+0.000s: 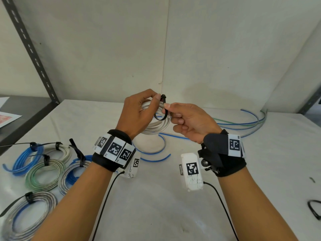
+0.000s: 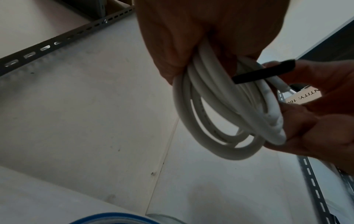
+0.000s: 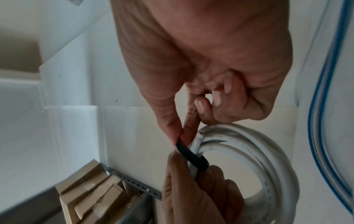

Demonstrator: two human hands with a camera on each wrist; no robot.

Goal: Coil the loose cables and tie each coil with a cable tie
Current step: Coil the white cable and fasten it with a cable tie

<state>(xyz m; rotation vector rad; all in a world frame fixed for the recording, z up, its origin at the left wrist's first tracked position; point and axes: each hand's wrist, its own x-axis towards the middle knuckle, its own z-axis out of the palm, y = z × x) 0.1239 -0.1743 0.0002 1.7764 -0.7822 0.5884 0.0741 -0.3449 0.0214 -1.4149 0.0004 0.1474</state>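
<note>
A white cable coil [image 1: 156, 126] is held up above the table [image 1: 156, 197], gripped by my left hand [image 1: 152, 101], whose fingers curl through it. A black cable tie [image 1: 164, 111] loops around the coil's strands near the top. My right hand [image 1: 169, 110] pinches the tie's strap between thumb and forefinger. In the left wrist view the coil [image 2: 220, 115] hangs from the left hand [image 2: 201, 45], with the tie [image 2: 264, 72] crossing it. In the right wrist view, the right hand [image 3: 180, 136] pinches the tie [image 3: 191, 154] just over the coil [image 3: 268, 159].
Several tied coils [image 1: 43, 171], blue, green and grey, lie at the table's left. Loose blue-striped cables [image 1: 243, 125] trail across the back right, and one curves under my hands [image 1: 156, 153]. A spare black tie [image 1: 314, 209] lies at the right edge. A slotted metal post [image 1: 31, 49] stands far left.
</note>
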